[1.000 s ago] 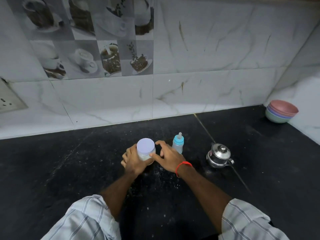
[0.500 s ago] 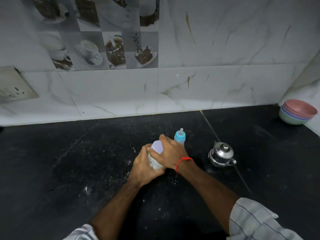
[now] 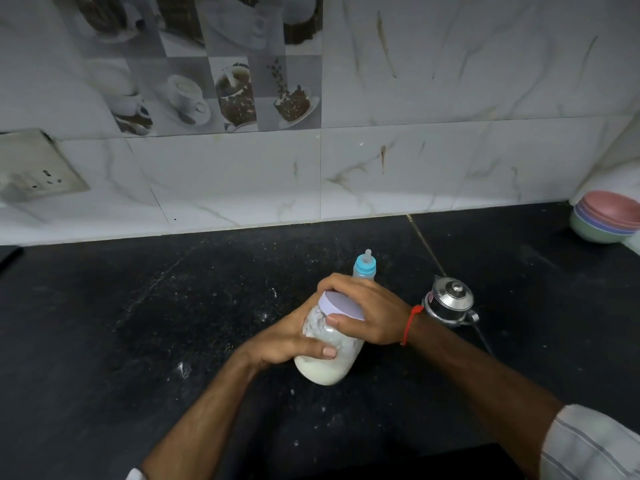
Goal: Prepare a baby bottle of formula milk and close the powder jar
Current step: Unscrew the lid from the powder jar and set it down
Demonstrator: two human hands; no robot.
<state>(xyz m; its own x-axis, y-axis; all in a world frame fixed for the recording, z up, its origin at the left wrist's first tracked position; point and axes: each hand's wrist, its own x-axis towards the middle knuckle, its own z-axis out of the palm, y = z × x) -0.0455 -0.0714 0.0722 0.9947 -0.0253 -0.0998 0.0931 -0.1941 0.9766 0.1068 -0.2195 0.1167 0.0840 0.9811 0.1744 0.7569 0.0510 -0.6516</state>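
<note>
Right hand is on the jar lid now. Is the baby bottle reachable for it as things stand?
Probably yes, once it lets go. The right hand grips the lid of the tilted powder jar; the baby bottle stands just behind its fingers, nothing between them.

Counter (image 3: 138,341) left of my hands lies bare, wide room there; near edge bare too; jar (image 3: 329,351), tilted in both hands, fills the centre; bottle (image 3: 364,266) stands just behind my right hand (image 3: 367,313), touching or nearly; kettle (image 3: 448,303) sits just beside the right wrist, narrow gap; bowls (image 3: 606,221) far right corner, well apart; wall (image 3: 415,168) closes the back.
</note>
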